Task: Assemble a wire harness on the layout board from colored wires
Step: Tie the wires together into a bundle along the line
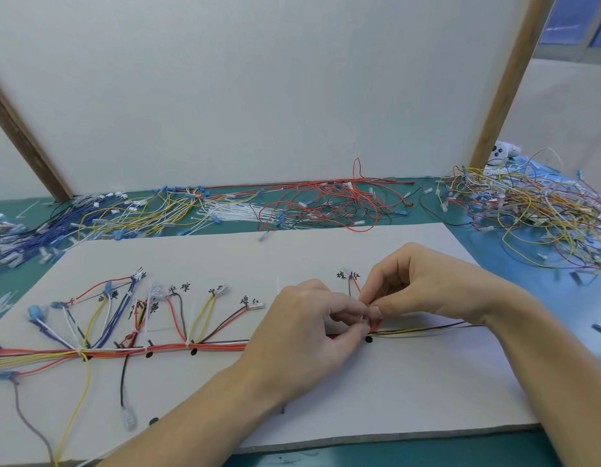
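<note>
Harness trunk [204,348] lies along the near part of the layout board [410,392], and both hands meet on it at its right-hand stretch; the left hand [302,318] pinches with curled fingers what looks like a white cable tie [361,321] at the bundle, and the right hand [424,284] pinches the same spot from the far side, where a red wire [376,324] loops; whether the tie is already closed cannot be told, since the fingertips cover it. Such wires are likely light, limp and a little springy, so they would need holding close to the tie point, not by the small connectors, which look fragile. Outward to the left the trunk is already tied in places and sends branches up to hand-written labels [248,301]; right of the hands thin black and yellow wires [427,330] run on toward the board's right edge. Bare board lies near and beyond the hands, giving room; loose wire piles [326,203] and spare ties [231,210] crowd the green table [461,227] past the far edge.
</note>
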